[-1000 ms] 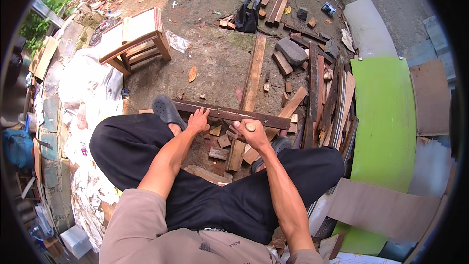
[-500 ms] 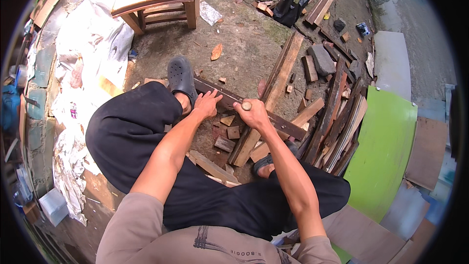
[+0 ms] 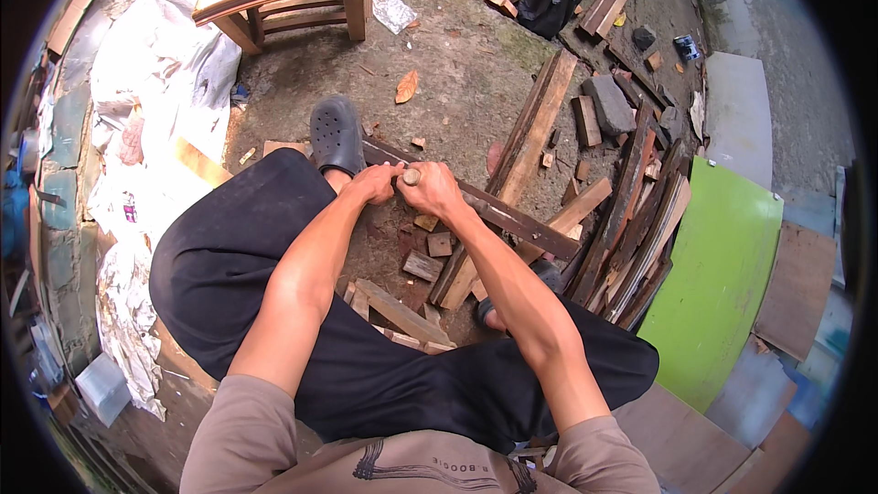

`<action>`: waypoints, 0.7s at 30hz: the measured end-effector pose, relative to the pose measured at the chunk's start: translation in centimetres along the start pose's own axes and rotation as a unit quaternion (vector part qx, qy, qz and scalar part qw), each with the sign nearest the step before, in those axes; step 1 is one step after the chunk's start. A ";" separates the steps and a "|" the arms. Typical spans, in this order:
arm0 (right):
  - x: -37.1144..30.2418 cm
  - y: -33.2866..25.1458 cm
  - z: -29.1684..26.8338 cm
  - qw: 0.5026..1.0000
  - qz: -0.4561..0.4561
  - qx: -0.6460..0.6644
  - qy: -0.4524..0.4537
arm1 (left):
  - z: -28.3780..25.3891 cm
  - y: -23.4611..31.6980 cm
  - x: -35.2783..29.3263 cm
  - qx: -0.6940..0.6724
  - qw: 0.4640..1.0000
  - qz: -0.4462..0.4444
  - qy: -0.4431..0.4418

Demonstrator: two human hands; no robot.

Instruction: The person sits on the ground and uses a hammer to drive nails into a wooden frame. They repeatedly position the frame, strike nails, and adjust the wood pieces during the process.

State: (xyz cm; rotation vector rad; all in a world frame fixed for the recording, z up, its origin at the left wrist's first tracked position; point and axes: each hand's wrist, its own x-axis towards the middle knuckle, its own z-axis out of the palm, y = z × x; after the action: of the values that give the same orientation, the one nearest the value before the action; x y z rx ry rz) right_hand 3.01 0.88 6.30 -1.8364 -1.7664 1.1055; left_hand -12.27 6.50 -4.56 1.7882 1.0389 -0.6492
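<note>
My right hand [image 3: 433,190] is closed round a tool with a round, light wooden handle [image 3: 412,177]. Its handle end points up at me, and the working end is hidden beneath my fist. Right beside that fist, my left hand [image 3: 373,184] is closed, fingers drawn together near the tool; what they pinch, if anything, is hidden. Both hands are over a dark brown wooden plank [image 3: 521,220]. My foot in a grey clog [image 3: 337,135] is at the plank's far left end, and the plank lies across a thicker wooden beam [image 3: 533,133].
Small wood offcuts [image 3: 422,265] lie between my legs. To the right are a pile of long wood strips [image 3: 631,210], a grey stone block [image 3: 608,107] and a green board [image 3: 713,284]. A wooden stool [image 3: 302,0] stands far left, near white sheeting [image 3: 165,64].
My right hand has moved left along the plank with the tool, up to my left hand. The left hand's fingers, spread on the plank before, are now drawn in.
</note>
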 end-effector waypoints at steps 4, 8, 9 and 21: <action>-0.1 -0.5 -1.1 0.994 0.017 0.104 -0.040 | 0.5 -0.3 0.8 0.009 1.000 0.002 0.009; -1.1 -1.7 -2.3 0.992 0.071 0.105 0.003 | 1.4 -1.0 0.7 0.034 0.999 0.014 0.034; -1.4 -1.3 -2.8 0.992 0.085 0.092 0.015 | 0.8 -0.5 -0.1 0.039 0.998 0.030 0.040; -0.4 1.4 -0.8 0.990 0.124 -0.039 -0.051 | 0.4 0.2 -0.7 0.014 0.999 0.021 0.039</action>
State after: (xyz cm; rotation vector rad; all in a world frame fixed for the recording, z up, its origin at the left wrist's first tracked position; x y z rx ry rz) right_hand 4.57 0.45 5.96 -2.1270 -1.6916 1.2578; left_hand -12.45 5.82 -4.06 1.8669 1.0468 -0.5741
